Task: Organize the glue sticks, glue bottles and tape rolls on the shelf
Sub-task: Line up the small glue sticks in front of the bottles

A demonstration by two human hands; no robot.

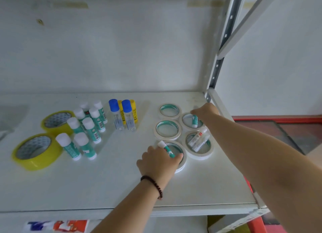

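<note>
My left hand grips a green-and-white glue stick over the nearest white tape roll. My right hand holds another green glue stick inside a white tape roll at the back right. Two white glue bottles lie inside a further white roll. Two empty white rolls lie to their left. Several green glue sticks stand upright at centre left, beside two blue-capped bottles and yellow sticks. Two yellow tape rolls lie at the left.
The white shelf board ends at a front edge near me and at a metal upright on the right. A white wall stands close behind. Red framing and a grey surface show beyond the right edge.
</note>
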